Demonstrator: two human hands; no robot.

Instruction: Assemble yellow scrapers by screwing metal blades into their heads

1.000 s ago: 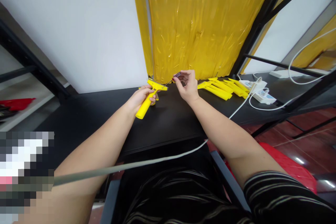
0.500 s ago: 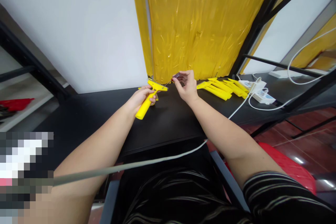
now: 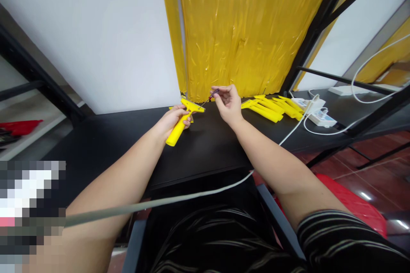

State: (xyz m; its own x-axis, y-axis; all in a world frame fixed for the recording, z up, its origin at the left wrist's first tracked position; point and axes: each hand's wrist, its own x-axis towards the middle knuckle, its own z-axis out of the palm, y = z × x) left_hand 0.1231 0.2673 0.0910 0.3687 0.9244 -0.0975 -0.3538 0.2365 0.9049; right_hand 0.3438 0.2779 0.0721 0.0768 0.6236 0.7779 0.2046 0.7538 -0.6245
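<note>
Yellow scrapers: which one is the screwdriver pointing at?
The yellow scraper held in the left hand; the screwdriver in the right hand points at its head. The piled scrapers lie on the black table.

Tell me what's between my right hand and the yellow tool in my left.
In the head view, a slim screwdriver-like tool spans that stretch: the right hand holds its handle, and its thin shaft reaches to the head of the yellow tool.
</note>
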